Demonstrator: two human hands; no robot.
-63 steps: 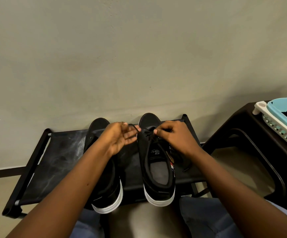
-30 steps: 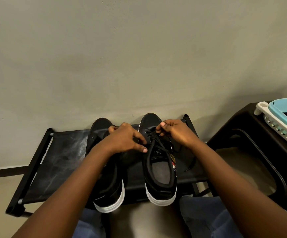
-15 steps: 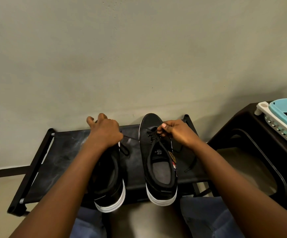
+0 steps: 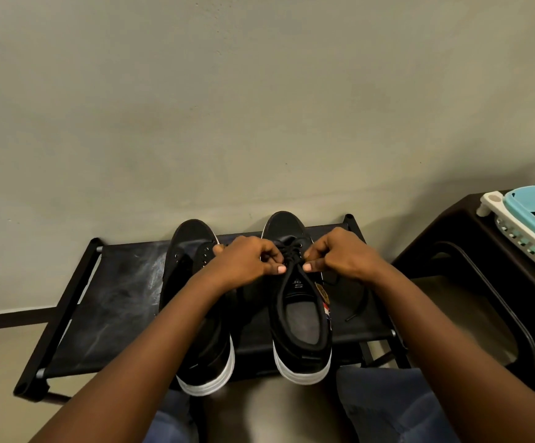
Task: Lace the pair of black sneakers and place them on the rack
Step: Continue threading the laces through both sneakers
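Black fabric shoe rack [image 4: 116, 302] carries both black sneakers, toes to wall, steadying them for lacing; unlaced sneaker [image 4: 196, 302] lies left of laced sneaker [image 4: 298, 302], over whose tongue left hand [image 4: 243, 265] and right hand [image 4: 339, 257] each pinch the shoelace [image 4: 288, 254], fingers curled.

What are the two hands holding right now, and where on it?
Both the left hand and right hand pinch the black lace of the right-side sneaker, each grip beside the upper eyelets.
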